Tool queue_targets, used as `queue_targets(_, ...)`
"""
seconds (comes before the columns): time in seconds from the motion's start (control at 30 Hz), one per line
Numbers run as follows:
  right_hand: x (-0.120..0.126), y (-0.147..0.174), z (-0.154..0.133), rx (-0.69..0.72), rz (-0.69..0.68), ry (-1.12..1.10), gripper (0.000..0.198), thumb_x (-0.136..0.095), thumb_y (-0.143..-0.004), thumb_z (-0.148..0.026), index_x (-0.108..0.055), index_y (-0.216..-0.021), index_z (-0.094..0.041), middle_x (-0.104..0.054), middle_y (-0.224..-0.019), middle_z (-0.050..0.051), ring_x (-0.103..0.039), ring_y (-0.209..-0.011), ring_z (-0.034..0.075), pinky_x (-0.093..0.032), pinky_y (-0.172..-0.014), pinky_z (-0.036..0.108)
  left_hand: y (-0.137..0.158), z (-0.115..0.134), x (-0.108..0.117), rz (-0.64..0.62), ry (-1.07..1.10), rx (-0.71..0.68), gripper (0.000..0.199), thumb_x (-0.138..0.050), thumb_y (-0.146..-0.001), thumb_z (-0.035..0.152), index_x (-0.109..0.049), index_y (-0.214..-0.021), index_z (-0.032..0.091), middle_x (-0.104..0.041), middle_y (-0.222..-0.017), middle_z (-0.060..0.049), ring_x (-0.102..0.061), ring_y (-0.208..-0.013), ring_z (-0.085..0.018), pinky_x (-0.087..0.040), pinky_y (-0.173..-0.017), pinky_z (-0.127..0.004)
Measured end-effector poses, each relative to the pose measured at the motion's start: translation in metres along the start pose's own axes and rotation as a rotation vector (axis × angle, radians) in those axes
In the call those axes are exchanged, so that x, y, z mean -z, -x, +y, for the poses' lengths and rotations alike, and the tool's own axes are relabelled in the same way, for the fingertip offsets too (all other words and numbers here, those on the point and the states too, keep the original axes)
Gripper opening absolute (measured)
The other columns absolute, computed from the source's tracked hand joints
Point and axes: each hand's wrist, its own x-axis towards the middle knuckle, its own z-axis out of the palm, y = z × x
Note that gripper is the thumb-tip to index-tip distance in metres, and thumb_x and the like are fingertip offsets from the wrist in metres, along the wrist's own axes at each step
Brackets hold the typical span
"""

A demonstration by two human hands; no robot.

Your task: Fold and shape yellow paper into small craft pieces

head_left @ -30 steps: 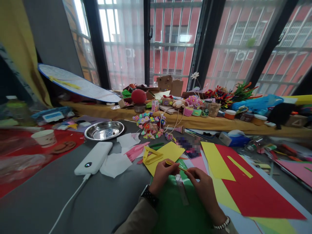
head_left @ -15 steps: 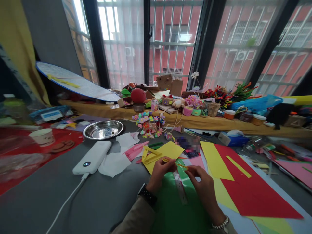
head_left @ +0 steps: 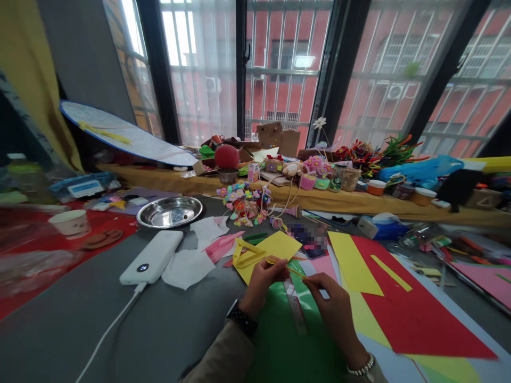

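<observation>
Between my two hands stretches a thin yellow paper strip (head_left: pixel 296 272). My left hand (head_left: pixel 268 277), with a dark watch at the wrist, pinches its left end, where the strip seems to curl over the fingers. Fingers of my right hand (head_left: pixel 328 298) are closed on the other end; a beaded bracelet circles that wrist. Below lies a glossy green sheet (head_left: pixel 279 335) with a clear ruler (head_left: pixel 294 311) on it. Just beyond my left hand, several folded yellow strips (head_left: pixel 247 254) rest on a yellow paper sheet (head_left: pixel 279 244).
To the left are a white power bank (head_left: pixel 154 258) with a cable, torn white paper (head_left: pixel 187 268), a steel dish (head_left: pixel 170 213) and a paper cup (head_left: pixel 71 224). At right lie a red sheet (head_left: pixel 423 319) and a loose yellow strip (head_left: pixel 391 272). Bead flowers (head_left: pixel 243 205) stand behind.
My right hand has shifted very slightly left along the strip, and the strip's visible span looks a little thinner. My left hand stays almost still, pinching its end.
</observation>
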Motion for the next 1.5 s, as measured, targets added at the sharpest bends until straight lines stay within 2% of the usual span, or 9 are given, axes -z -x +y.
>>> queue_targets(0.63, -0.001, 0.0, -0.002, 0.019, -0.033, -0.057, 0.017, -0.044, -0.076, -0.028, -0.056, -0.074, -0.017, -0.058, -0.071, 0.004, -0.054, -0.067, 0.016, -0.046, -0.06, 0.026, 0.005, 0.005, -0.001, -0.021, 0.037, -0.06, 0.027, -0.069, -0.049, 0.031, -0.051, -0.059, 0.012, -0.051, -0.046, 0.004, -0.049, -0.045, -0.007, -0.039, -0.05, -0.018)
queue_targets(0.83, 0.0, -0.002, 0.003, -0.021, -0.053, -0.017, 0.019, -0.042, -0.077, -0.028, -0.057, -0.082, -0.018, -0.06, -0.079, 0.005, -0.056, -0.071, 0.017, -0.046, -0.062, 0.027, -0.004, 0.008, 0.015, 0.206, 0.161, -0.19, 0.023, -0.065, -0.056, 0.029, -0.05, -0.067, 0.014, -0.055, -0.056, 0.003, -0.054, -0.056, -0.008, -0.041, -0.055, -0.016)
queue_targets(0.97, -0.002, -0.001, 0.004, -0.013, -0.065, 0.029, 0.018, -0.041, -0.077, -0.025, -0.056, -0.082, -0.017, -0.059, -0.078, 0.005, -0.055, -0.069, 0.016, -0.045, -0.061, 0.026, -0.004, 0.009, 0.019, 0.249, 0.183, -0.332, 0.03, -0.061, -0.061, 0.029, -0.051, -0.087, 0.017, -0.059, -0.085, -0.004, -0.057, -0.074, -0.011, -0.042, -0.065, -0.019)
queue_targets(1.07, -0.004, 0.0, 0.003, -0.004, -0.079, 0.054, 0.017, -0.041, -0.077, -0.023, -0.056, -0.082, -0.017, -0.059, -0.078, 0.004, -0.055, -0.069, 0.015, -0.044, -0.061, 0.025, 0.0, 0.012, 0.014, 0.157, 0.209, -0.325, 0.055, -0.056, -0.065, 0.028, -0.032, -0.114, 0.028, -0.052, -0.106, -0.006, -0.057, -0.08, -0.015, -0.043, -0.07, -0.025)
queue_targets(1.17, -0.005, 0.001, 0.003, 0.012, -0.112, 0.076, 0.017, -0.04, -0.077, -0.022, -0.055, -0.082, -0.017, -0.059, -0.077, 0.003, -0.055, -0.068, 0.015, -0.043, -0.061, 0.025, 0.003, 0.011, 0.009, -0.078, 0.053, -0.146, 0.062, -0.054, -0.067, 0.03, -0.023, -0.121, 0.025, -0.058, -0.095, -0.009, -0.06, -0.068, -0.017, -0.045, -0.062, -0.027)
queue_targets(1.23, -0.006, 0.001, 0.003, 0.019, -0.135, 0.103, 0.017, -0.04, -0.077, -0.021, -0.055, -0.082, -0.017, -0.059, -0.075, 0.003, -0.054, -0.065, 0.015, -0.043, -0.059, 0.024, 0.004, 0.008, 0.007, -0.288, -0.13, -0.043, 0.052, -0.051, -0.068, 0.033, -0.035, -0.115, 0.016, -0.063, -0.081, -0.01, -0.06, -0.063, -0.018, -0.045, -0.058, -0.027)
queue_targets(1.3, -0.006, 0.001, 0.005, 0.022, -0.156, 0.133, 0.017, -0.04, -0.076, -0.02, -0.056, -0.082, -0.017, -0.059, -0.074, 0.003, -0.054, -0.063, 0.014, -0.043, -0.057, 0.024, 0.005, 0.004, 0.005, -0.416, -0.33, -0.094, 0.039, -0.048, -0.071, 0.035, -0.05, -0.101, 0.011, -0.063, -0.077, -0.01, -0.059, -0.067, -0.018, -0.045, -0.062, -0.028)
queue_targets(1.4, -0.008, 0.0, 0.01, 0.014, -0.173, 0.166, 0.018, -0.039, -0.075, -0.019, -0.056, -0.083, -0.018, -0.06, -0.076, 0.003, -0.055, -0.067, 0.015, -0.043, -0.059, 0.025, 0.008, -0.001, 0.003, -0.348, -0.674, -0.375, 0.027, -0.044, -0.073, 0.031, -0.057, -0.088, 0.013, -0.062, -0.085, -0.008, -0.056, -0.08, -0.018, -0.042, -0.073, -0.028)
queue_targets(1.5, -0.008, 0.0, 0.014, -0.022, -0.163, 0.185, 0.019, -0.039, -0.075, -0.019, -0.056, -0.082, -0.018, -0.06, -0.079, 0.004, -0.055, -0.073, 0.017, -0.044, -0.064, 0.026, 0.01, -0.008, 0.003, -0.227, -1.043, -0.591, 0.025, -0.046, -0.072, 0.024, -0.055, -0.093, 0.017, -0.055, -0.102, -0.008, -0.048, -0.096, -0.018, -0.036, -0.084, -0.03)
